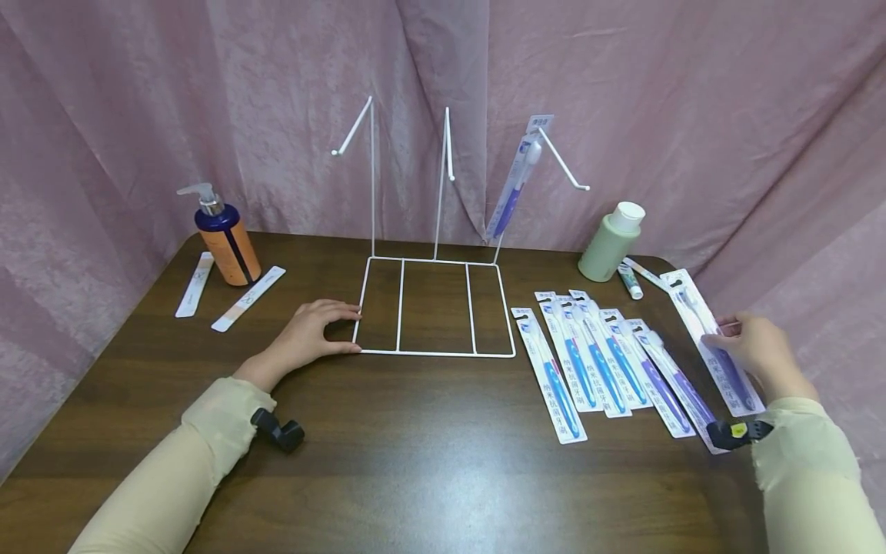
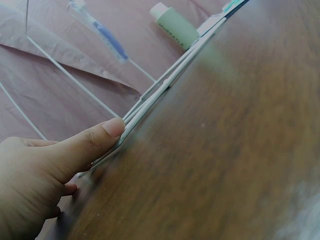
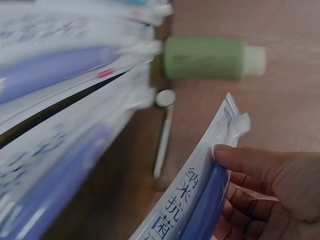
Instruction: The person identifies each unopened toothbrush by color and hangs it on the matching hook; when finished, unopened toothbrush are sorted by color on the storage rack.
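My left hand (image 1: 309, 332) holds the front left corner of a white wire display rack (image 1: 438, 354), its thumb and fingers touching the base wire. The left wrist view shows the thumb (image 2: 95, 142) against that wire. At the far right, my right hand (image 1: 760, 350) pinches a purple toothbrush in a clear and white package (image 1: 706, 338), raised off the table at the top in the right wrist view. Another packaged toothbrush (image 1: 512, 185) hangs from the rack's right hook. Several packaged toothbrushes, blue (image 1: 554, 381) and purple (image 1: 661, 377), lie between the rack and my right hand.
An orange pump bottle (image 1: 231, 245) stands at the back left with two slim white packets (image 1: 248, 298) near it. A green bottle (image 1: 607, 250) stands at the back right, beside a small tube (image 1: 630, 282). Pink curtains (image 1: 277, 115) hang behind the brown table (image 1: 388, 454).
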`<state>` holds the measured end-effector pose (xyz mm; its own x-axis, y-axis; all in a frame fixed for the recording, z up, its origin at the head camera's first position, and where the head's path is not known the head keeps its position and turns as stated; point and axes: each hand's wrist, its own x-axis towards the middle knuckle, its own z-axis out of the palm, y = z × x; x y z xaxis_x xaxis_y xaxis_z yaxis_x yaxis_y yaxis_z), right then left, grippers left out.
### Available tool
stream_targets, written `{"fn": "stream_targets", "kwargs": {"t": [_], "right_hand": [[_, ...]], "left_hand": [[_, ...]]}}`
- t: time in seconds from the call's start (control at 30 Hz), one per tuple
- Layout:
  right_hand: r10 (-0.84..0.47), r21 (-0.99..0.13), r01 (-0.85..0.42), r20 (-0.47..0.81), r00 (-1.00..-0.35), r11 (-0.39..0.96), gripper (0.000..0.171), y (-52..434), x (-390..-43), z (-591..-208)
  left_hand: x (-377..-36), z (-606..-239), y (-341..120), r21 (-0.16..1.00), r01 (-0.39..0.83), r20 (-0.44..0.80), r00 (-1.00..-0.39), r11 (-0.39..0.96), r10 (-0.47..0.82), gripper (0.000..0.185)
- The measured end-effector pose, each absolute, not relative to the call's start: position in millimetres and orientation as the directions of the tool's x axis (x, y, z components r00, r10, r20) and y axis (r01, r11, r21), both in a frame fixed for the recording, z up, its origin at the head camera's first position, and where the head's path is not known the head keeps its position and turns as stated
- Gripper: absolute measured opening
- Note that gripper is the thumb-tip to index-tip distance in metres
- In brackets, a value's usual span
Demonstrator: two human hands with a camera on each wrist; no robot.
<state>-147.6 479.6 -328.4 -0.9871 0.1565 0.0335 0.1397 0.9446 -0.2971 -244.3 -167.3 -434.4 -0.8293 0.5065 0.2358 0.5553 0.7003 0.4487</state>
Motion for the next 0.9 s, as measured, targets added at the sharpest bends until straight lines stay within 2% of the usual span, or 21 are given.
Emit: {"fn": "stream_targets", "kwargs": {"t": [0.2, 0.47, 0.9], "right_hand": [[0.142, -0.311, 0.095, 0.134, -0.981, 0.946, 0.038, 461.4, -148.0, -303.0], [0.171, -0.372, 0.080, 0.218, -0.961, 0.925, 0.045, 428.2, -145.3, -274.7], [0.198, -0.480, -0.009, 0.378, -0.905, 0.877, 0.045, 374.8, -139.0, -261.7]], "left_hand": [[-244.0, -433.8, -167.7, 0.449, 0.556, 0.236, -0.829, 0.700, 0.507, 0.058], [-243.8, -432.8, -167.3, 0.445, 0.560, 0.242, -0.826, 0.699, 0.509, 0.058], [-243.3, -433.3, -167.1, 0.447, 0.560, 0.237, -0.826, 0.698, 0.511, 0.059]]}}
